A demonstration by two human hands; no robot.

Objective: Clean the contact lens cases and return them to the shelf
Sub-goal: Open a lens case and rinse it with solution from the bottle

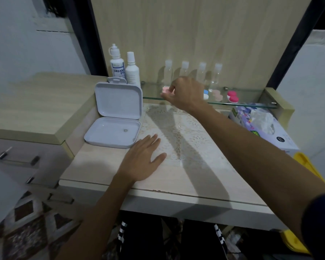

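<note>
My right hand (184,92) reaches over the glass shelf (251,105) and pinches a pale pink contact lens case (165,89) at the shelf's left part. Further right on the shelf lie a blue and white case (206,94), partly hidden by my hand, a pale peach case (217,95) and a bright pink and white case (232,96). My left hand (142,158) rests flat, fingers straight, on the table top (101,166) beside an open white plastic box (114,117).
Two white solution bottles (117,62) stand behind the white box. Several small clear bottles (202,72) line the back of the shelf. A tissue box (263,126) sits at the right under the shelf, with something yellow (308,166) beyond it. A lace mat (176,132) covers the table's middle.
</note>
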